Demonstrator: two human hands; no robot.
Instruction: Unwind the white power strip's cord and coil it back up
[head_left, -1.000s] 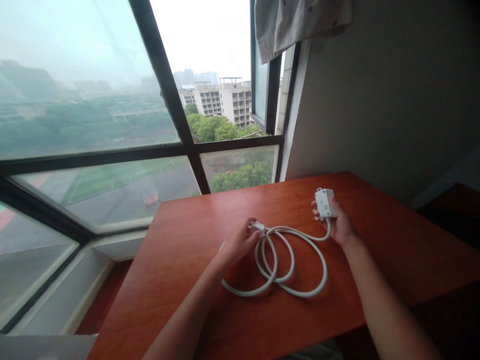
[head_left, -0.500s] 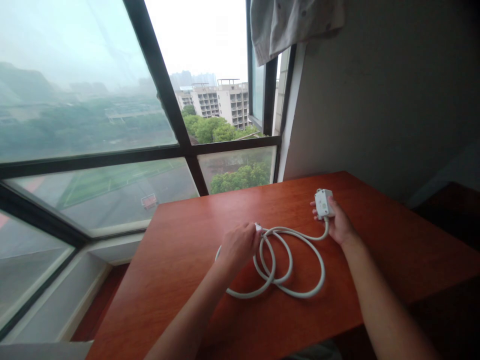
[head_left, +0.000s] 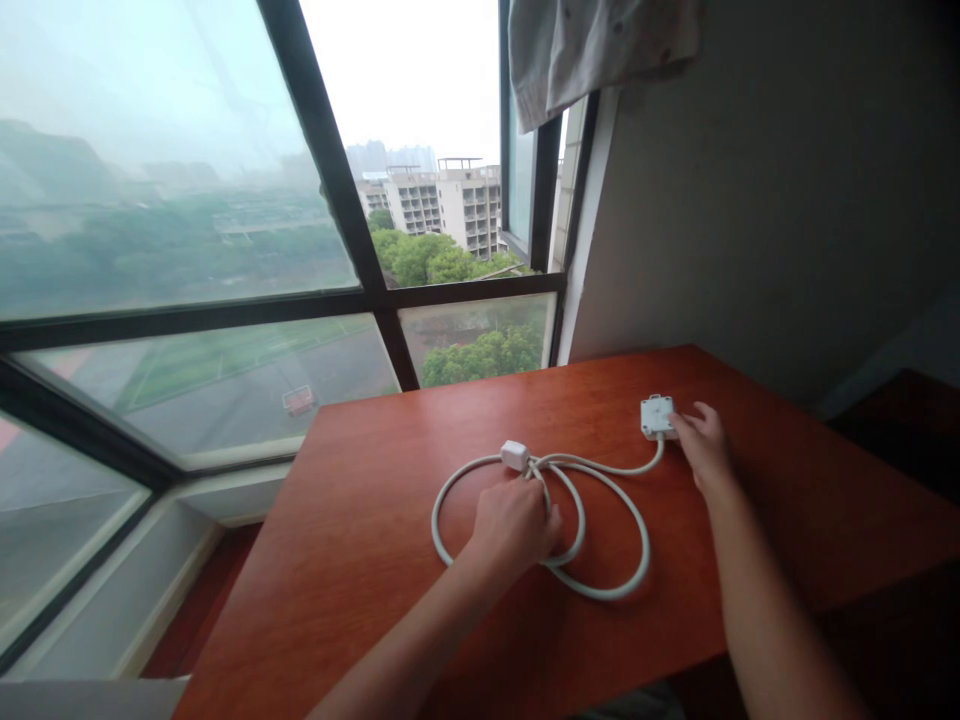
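A whitish cable (head_left: 637,520) lies in loose loops on the reddish-brown table. One end carries a white plug (head_left: 514,455), resting at the top of the loops. At the other end is a white box-shaped block (head_left: 657,416), probably an extension socket, lying flat on the tabletop. My left hand (head_left: 517,520) is curled over the loops just below the plug, fingers closed at the cable; its fingertips are partly hidden. Beside the block's right side is my right hand (head_left: 701,440), open with fingers apart and thumb at the block's edge.
The wooden table (head_left: 360,540) reaches to large dark-framed windows (head_left: 225,310) at the left and back. A grey wall (head_left: 750,220) stands on the right. Cloth (head_left: 600,50) hangs above the window corner.
My left hand has left the plug and moved down and right onto the cable loops. The block, earlier held raised in my right hand, now lies on the table, and that hand has loosened.
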